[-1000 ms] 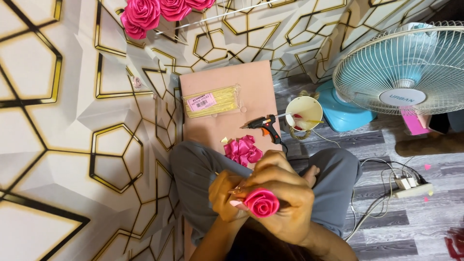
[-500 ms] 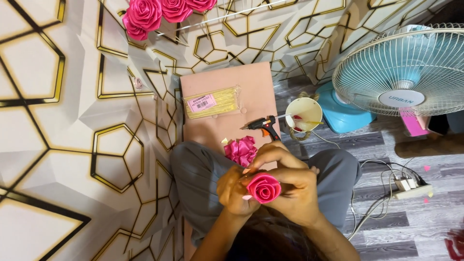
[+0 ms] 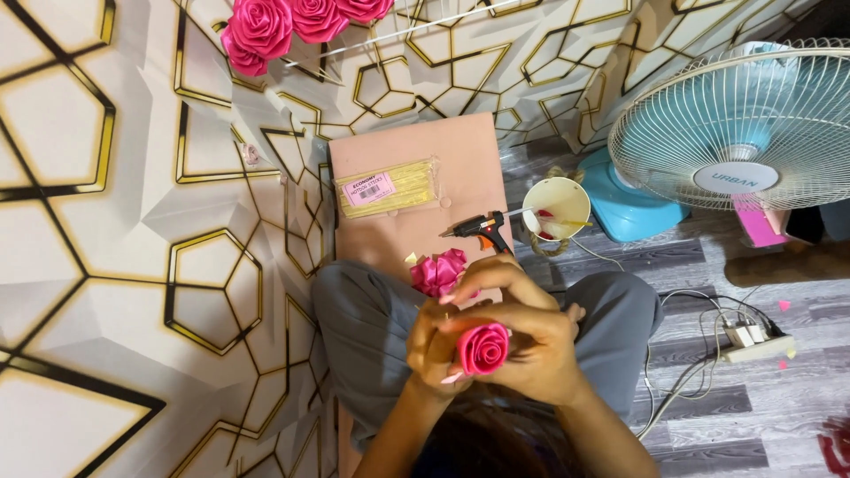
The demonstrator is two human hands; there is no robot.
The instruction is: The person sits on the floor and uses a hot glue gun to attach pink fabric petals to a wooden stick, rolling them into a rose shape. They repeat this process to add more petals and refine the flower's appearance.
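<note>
A pink ribbon rose [image 3: 483, 347] sits between both my hands, held over my lap. My left hand [image 3: 431, 343] grips it from the left side, fingers curled around its base. My right hand [image 3: 531, 329] wraps over the top and right side of the flower. Just beyond my hands, a bunch of pink ribbon pieces [image 3: 440, 272] lies on a pink board [image 3: 416, 142]. A black glue gun [image 3: 482, 228] rests at the board's right edge.
A clear pack of yellow glue sticks [image 3: 388, 187] lies on the board. A white cup [image 3: 555, 207] stands beside the glue gun, with a blue-based fan [image 3: 744, 133] to the right. A power strip [image 3: 753, 341] and cables lie on the floor. Finished pink roses [image 3: 292, 19] sit at the top.
My hands, with the rose, have shifted slightly up and turned the flower, and my right fingers now arch higher over it. Nothing else has moved.
</note>
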